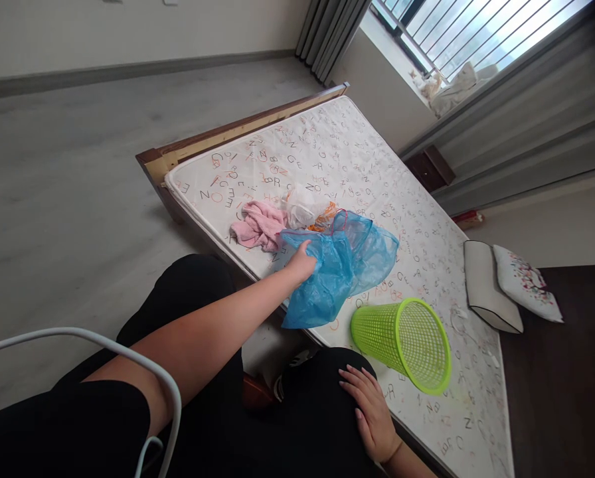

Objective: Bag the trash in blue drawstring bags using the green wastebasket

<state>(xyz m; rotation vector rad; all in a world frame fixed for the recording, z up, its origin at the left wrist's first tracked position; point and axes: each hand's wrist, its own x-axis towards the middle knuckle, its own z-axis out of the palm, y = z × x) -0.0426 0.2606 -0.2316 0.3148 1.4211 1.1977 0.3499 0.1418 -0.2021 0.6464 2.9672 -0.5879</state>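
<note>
My left hand (301,263) is closed on a blue plastic garbage bag (327,272), gripping it near its upper left edge. The bag spreads over the mattress (287,159), and its lower part hangs past the near edge. Palm down on my dark-clothed knee, my right hand (372,415) rests with its fingers out, holding nothing. Just beyond the bag lie a crumpled pink cloth (260,226) and a white and orange plastic bag (305,207). A lime-green wastebasket (394,338) lies on its side to the right, its mouth turned toward me.
Two pillows (491,285) lie by the dark headboard (561,372). A wooden bed frame (248,126) edges the mattress's far left. Grey curtains (516,126) flank a barred window. A small brown cabinet (429,169) stands beyond the bed. A white cable (128,358) loops across my left arm.
</note>
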